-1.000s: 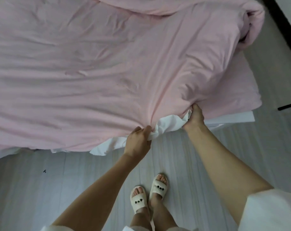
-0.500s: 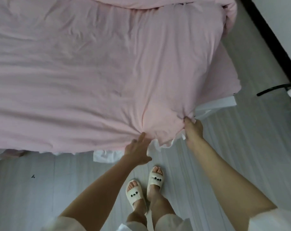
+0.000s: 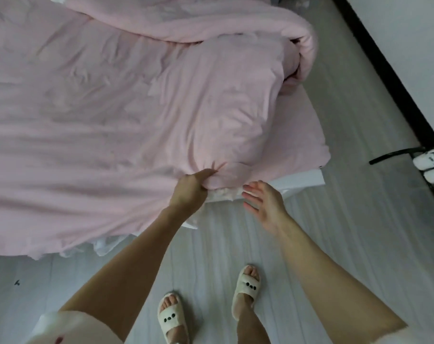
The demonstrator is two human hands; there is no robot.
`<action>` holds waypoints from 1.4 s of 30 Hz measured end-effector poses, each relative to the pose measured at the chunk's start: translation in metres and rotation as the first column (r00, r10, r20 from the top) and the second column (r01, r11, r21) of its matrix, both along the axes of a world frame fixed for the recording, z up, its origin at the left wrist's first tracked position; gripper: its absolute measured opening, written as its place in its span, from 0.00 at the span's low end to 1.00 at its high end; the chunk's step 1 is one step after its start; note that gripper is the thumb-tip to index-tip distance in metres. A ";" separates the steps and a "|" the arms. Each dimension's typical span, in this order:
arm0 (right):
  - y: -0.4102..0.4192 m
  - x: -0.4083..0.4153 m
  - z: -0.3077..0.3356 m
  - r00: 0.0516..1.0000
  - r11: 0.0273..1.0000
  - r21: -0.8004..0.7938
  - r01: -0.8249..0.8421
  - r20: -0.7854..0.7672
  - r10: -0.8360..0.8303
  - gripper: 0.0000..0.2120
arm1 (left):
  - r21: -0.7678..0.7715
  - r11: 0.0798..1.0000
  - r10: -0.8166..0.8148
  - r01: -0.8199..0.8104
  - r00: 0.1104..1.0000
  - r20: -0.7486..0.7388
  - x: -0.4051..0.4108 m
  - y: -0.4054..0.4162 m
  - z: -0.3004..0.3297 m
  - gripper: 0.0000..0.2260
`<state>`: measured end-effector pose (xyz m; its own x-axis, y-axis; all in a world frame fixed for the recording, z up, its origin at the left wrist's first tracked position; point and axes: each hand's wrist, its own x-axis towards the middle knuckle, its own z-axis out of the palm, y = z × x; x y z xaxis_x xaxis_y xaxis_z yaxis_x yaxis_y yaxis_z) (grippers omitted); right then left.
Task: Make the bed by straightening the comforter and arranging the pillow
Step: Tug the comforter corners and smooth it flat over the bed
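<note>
Here my left hand (image 3: 189, 192) grips the rumpled pink fabric comforter (image 3: 126, 115) at its edge; my right hand (image 3: 265, 204) hovers just beside it, fingers spread.

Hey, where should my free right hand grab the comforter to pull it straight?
Probably the bunched corner of the comforter at the near edge, just right of where the left hand grips it. Bring the open right hand in from the floor side, fingers under the hem: there the fabric overhangs the bed and gathers into folds.

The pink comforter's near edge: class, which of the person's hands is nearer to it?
Left. The left hand grips a bunch of the pink comforter at its edge; the right hand hovers open beside it, not gripping.
</note>
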<state>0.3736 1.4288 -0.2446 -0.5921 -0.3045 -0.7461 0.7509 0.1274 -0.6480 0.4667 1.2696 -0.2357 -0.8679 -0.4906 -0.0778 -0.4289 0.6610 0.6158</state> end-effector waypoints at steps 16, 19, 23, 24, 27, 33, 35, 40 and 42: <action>-0.079 -0.109 0.065 0.853 0.962 0.037 0.270 -0.472 -0.221 0.06 | 0.137 0.990 -0.078 0.046 0.969 0.235 -0.023 0.022 0.038 0.39; -0.069 -0.115 0.101 0.598 0.981 0.066 0.181 -0.799 -0.057 0.08 | -0.070 0.995 -0.063 0.078 0.980 0.190 -0.054 0.041 0.055 0.58; -0.068 -0.113 0.156 0.411 0.998 -0.035 0.045 -0.910 -0.051 0.12 | -0.306 0.904 0.222 -0.299 0.939 -0.264 -0.092 0.039 0.094 0.47; -0.064 -0.113 0.164 0.473 0.995 -0.095 -0.012 -0.878 -0.079 0.13 | -0.262 0.915 0.215 -0.306 0.921 -0.325 -0.093 0.031 0.099 0.39; -0.048 -0.112 0.148 0.737 0.984 -0.151 0.096 -0.654 -0.172 0.14 | -0.090 0.968 0.196 -0.235 0.928 -0.316 -0.082 -0.001 0.110 0.24; -0.040 -0.069 0.057 0.979 0.983 -0.159 0.096 0.194 -0.064 0.25 | 0.185 0.981 0.099 -0.053 0.964 -0.247 -0.040 -0.019 0.101 0.16; -0.059 -0.060 0.054 0.973 0.951 -0.266 0.157 0.207 -0.102 0.22 | 0.266 0.963 0.098 -0.032 0.966 -0.241 -0.027 -0.022 0.102 0.15; -0.079 -0.071 0.070 0.987 0.948 -0.280 0.152 -0.011 -0.161 0.24 | 0.174 0.985 0.024 0.005 0.986 -0.163 -0.019 -0.027 0.109 0.14; -0.070 -0.087 0.092 0.943 0.943 -0.087 0.322 -0.057 -0.327 0.21 | 0.068 0.998 0.000 0.000 1.000 -0.005 -0.022 -0.024 0.111 0.13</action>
<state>0.2863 1.3589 -0.1523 -0.7180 -0.1407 -0.6816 0.6958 -0.1670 -0.6985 0.4445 1.2455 -0.1247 -0.8682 -0.4846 -0.1067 -0.4260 0.6175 0.6613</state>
